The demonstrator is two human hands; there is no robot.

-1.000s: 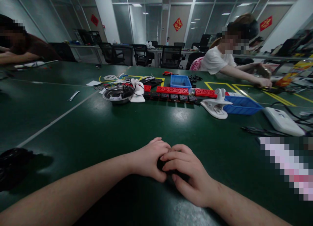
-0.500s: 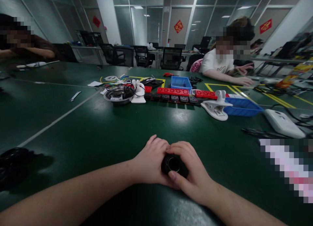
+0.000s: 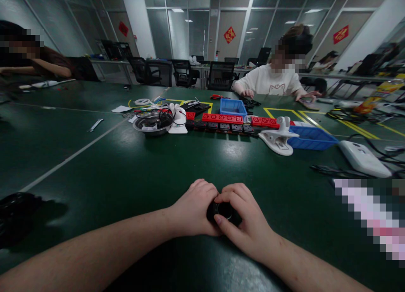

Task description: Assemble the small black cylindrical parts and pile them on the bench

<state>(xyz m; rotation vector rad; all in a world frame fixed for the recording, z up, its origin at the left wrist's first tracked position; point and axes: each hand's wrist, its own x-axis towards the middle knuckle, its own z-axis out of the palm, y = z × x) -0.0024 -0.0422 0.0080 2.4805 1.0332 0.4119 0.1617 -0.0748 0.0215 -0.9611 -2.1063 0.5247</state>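
Close in front of me, my left hand point(image 3: 196, 208) is wrapped around the left side of a black round object with a ringed top point(image 3: 225, 211). My right hand point(image 3: 248, 214) curls over its right side. Its thumb and fingertips are closed on the ring at the top, from the near and far edges. The two hands nearly meet at the far side. Much of the object lies hidden behind my fingers, and its exact kind cannot be made out. Beneath it is the dark green tabletop point(image 3: 177, 170).
Farther off are a metal bowl with cables point(image 3: 153, 131), red power strips point(image 3: 223, 118), a white clip stand point(image 3: 280, 140), blue baskets point(image 3: 311, 139) and a wrench point(image 3: 95, 124). A black object point(image 3: 19, 212) is at left, a white box point(image 3: 363, 159) at right. Two people sit across the table.
My right thumb and fingers have shifted slightly left over the ring, covering more of it. The person across at right has sat more upright and drawn their arms apart.
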